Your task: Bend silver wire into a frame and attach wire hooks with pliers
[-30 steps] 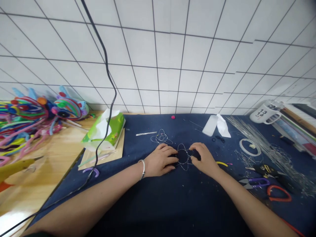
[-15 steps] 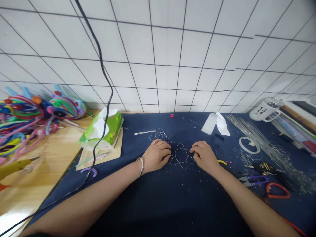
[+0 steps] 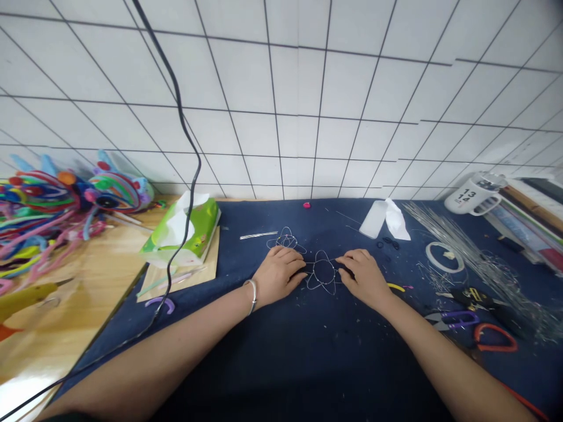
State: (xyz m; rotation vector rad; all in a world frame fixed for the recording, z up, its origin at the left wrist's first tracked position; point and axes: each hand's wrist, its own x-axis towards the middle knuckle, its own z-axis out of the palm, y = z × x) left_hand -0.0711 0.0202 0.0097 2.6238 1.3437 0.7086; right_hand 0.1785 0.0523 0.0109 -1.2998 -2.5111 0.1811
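Note:
A flower-shaped wire frame with looped petals round a central ring is held just above or on the dark blue cloth. My left hand, with a silver bangle at the wrist, is closed on its left petals. On the right side, my right hand pinches the petals there between thumb and fingers. Beyond my left hand lies a second wire flower, partly covered by the knuckles. A short bundle of straight wires rests to its left.
Wire cutters, purple-handled scissors, a wire coil and long loose wires lie at right. A mug stands behind. A tissue pack and black cable are at left; a tiled wall rises behind.
The wire flower has shifted and turned slightly between my hands, its petals now at a different angle. Both hands stay in nearly the same place, the right one's fingers moved a little.

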